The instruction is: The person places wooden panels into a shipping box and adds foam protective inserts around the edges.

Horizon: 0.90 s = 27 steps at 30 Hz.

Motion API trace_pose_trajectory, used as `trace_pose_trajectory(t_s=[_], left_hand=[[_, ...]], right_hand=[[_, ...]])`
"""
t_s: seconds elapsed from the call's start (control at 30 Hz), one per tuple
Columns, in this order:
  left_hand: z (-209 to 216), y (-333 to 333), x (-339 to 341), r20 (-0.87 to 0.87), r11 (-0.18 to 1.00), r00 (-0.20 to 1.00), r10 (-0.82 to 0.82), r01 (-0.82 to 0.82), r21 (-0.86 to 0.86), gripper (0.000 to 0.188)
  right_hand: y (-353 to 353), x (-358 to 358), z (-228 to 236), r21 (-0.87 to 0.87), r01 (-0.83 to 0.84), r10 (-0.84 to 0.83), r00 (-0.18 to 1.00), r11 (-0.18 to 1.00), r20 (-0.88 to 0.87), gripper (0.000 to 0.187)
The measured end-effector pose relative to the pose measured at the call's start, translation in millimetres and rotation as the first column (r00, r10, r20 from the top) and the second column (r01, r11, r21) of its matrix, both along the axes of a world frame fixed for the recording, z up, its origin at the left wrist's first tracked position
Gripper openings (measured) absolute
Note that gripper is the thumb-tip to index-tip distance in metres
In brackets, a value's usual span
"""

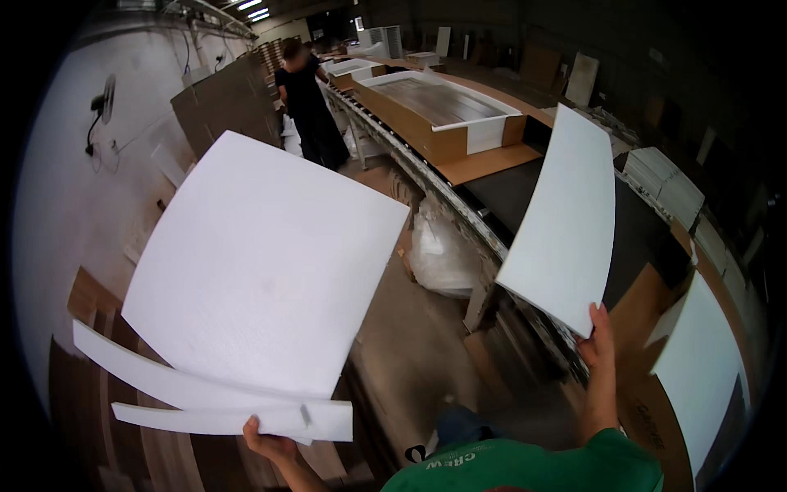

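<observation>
My left hand, low at left, is closed on narrow white foam strips, its thumb along their lower edge. A longer, curved-looking strip lies against them. Behind the strips spreads a large white foam sheet; whether my left hand also bears it or it rests on the pile below, I cannot tell. My right hand grips the bottom corner of a tall white foam sheet, raised beside the conveyor. An open cardboard box with white foam edging sits farther along the conveyor.
The roller conveyor runs away toward a person in dark clothes. Under it is a clear plastic bag. Stacked brown boards lie at lower left. Another white sheet stands at right by cardboard. A fan is on the wall.
</observation>
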<state>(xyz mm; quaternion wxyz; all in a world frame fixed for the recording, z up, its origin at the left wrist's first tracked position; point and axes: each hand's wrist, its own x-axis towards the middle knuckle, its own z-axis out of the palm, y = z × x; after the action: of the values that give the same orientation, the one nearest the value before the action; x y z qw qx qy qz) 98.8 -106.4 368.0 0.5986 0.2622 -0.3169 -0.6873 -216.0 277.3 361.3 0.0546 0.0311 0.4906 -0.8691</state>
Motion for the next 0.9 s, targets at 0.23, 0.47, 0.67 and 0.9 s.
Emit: trace_pose_trajectory(t_s=[0.23, 0.47, 0.67, 0.9], left_hand=[[16, -102, -84, -0.021, 0.998, 0.999, -0.026, 0.025, -0.051, 0.044], [32, -213, -159, 0.061, 0.985, 0.991, 0.121, -0.112, -0.134, 0.051], [21, -326, -253, 0.037, 0.985, 0.991, 0.127, -0.122, -0.119, 0.054], [39, -462, -419, -0.112, 0.999, 0.993, -0.034, 0.036, 0.015, 0.05]], right_hand=[[-65, -147, 6, 0.363, -0.04, 0.042, 0.999, 0.931, 0.003, 0.038], [-156, -310, 34, 0.371, 0.148, -0.133, 0.989, 0.917, -0.068, 0.037], [-243, -424, 57, 0.503, 0.288, -0.24, 0.958, 0.815, -0.159, 0.038], [-274, -530, 55, 0.654, 0.25, -0.245, 0.964, 0.714, -0.101, 0.035]])
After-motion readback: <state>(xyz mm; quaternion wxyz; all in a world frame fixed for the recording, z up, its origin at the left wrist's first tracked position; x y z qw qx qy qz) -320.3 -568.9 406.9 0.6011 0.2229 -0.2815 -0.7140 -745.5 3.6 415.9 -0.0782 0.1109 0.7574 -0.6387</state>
